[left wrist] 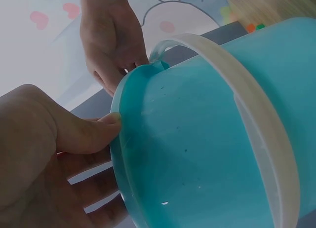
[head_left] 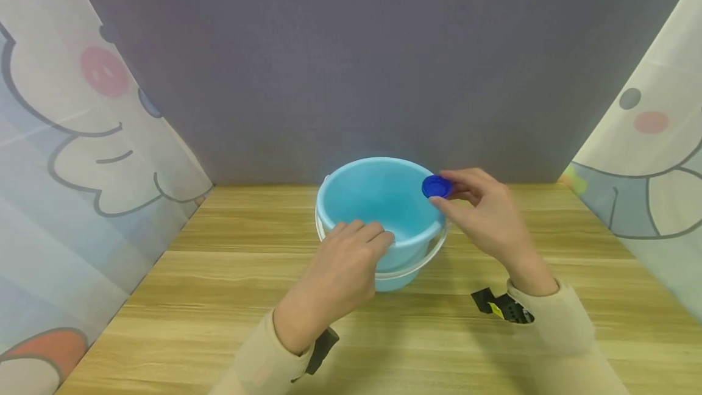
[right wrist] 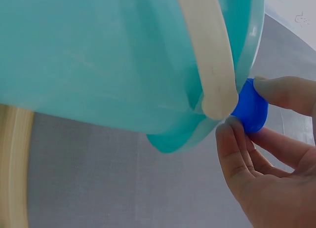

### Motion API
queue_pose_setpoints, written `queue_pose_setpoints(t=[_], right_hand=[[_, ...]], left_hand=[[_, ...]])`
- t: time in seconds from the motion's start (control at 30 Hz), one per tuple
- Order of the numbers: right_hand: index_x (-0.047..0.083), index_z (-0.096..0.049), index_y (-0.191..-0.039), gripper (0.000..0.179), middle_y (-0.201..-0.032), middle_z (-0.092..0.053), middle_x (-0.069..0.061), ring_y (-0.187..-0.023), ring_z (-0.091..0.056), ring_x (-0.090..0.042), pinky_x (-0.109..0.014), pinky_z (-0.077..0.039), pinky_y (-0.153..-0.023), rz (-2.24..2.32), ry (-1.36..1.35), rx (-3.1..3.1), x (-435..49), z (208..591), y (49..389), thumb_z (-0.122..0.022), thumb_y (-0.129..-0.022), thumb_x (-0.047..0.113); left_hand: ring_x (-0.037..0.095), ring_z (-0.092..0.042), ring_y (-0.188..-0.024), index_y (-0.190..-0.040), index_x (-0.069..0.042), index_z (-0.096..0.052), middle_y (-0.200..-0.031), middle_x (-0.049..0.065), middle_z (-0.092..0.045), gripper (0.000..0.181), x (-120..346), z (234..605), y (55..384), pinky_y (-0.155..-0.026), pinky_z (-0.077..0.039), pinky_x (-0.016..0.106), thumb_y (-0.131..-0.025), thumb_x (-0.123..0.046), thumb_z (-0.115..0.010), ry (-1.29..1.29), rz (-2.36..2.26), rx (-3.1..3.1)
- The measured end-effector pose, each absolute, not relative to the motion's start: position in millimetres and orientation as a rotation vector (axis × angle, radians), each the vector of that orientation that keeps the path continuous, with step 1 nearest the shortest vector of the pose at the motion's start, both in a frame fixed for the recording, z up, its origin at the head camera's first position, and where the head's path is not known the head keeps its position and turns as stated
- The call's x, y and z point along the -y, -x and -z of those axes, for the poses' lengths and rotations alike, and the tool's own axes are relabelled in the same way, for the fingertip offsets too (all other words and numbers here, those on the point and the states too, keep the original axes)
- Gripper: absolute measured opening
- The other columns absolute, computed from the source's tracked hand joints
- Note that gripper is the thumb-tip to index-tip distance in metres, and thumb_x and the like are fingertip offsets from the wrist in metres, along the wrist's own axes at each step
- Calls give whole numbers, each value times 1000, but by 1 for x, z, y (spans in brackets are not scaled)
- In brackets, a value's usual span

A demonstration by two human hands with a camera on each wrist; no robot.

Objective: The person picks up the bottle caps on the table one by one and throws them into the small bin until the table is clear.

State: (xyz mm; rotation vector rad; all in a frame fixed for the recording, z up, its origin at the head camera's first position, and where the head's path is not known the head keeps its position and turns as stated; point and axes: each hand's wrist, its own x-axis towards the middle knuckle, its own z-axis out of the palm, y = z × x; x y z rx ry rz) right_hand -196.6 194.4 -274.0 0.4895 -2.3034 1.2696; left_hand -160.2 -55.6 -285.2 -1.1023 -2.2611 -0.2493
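Note:
A light-blue bucket (head_left: pixel 378 194) stands upright on the wooden table, its white handle (head_left: pixel 403 270) hanging down over the near side. My left hand (head_left: pixel 342 267) grips the near rim; in the left wrist view its thumb (left wrist: pixel 94 132) lies against the outside and the fingers reach over the inner side. Between the thumb and fingers of my right hand (head_left: pixel 488 215) is a small round blue cap (head_left: pixel 436 186), pinched beside the right part of the rim. In the right wrist view the cap (right wrist: pixel 252 107) sits right by the handle's end (right wrist: pixel 217 102).
A wood-grain table (head_left: pixel 236 297) lies under the bucket. Behind it rises a dark grey panel (head_left: pixel 351 60). Cartoon-printed cloths flank the table on the left (head_left: pixel 49 188) and right (head_left: pixel 652 157). Black wrist devices show near both sleeves.

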Motion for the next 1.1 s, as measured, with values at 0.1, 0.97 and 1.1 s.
queue_pose_setpoints(t=[0.1, 0.97, 1.1], right_hand=[[-1, -67, -127, 42, -115, -65, -12, -93, -65, -10, -13, -49, -88, -1278, -497, 2299, -192, 274, 197, -78, -89, 13], [-4, -67, -127, 42, -116, -64, -11, -97, -65, -18, -19, -52, -90, -1344, -566, 2266, -171, 282, 197, -78, -88, 9], [-2, -67, -126, 41, -115, -64, -10, -96, -66, -19, -21, -53, -91, -1340, -563, 2279, -170, 283, 197, -78, -88, 10]], left_hand=[[18, -51, -71, -93, -11, -65, -84, -2, -59, 36, 56, 285, 160, -62, -40, 28, -64, 11, -69, 1102, 251, 2265], [18, -51, -70, -92, -10, -65, -84, -2, -60, 35, 56, 285, 159, -62, -40, 28, -65, 11, -69, 1102, 238, 2258], [18, -52, -71, -93, -10, -65, -84, -2, -61, 35, 56, 285, 159, -62, -40, 28, -65, 11, -70, 1100, 237, 2257]])
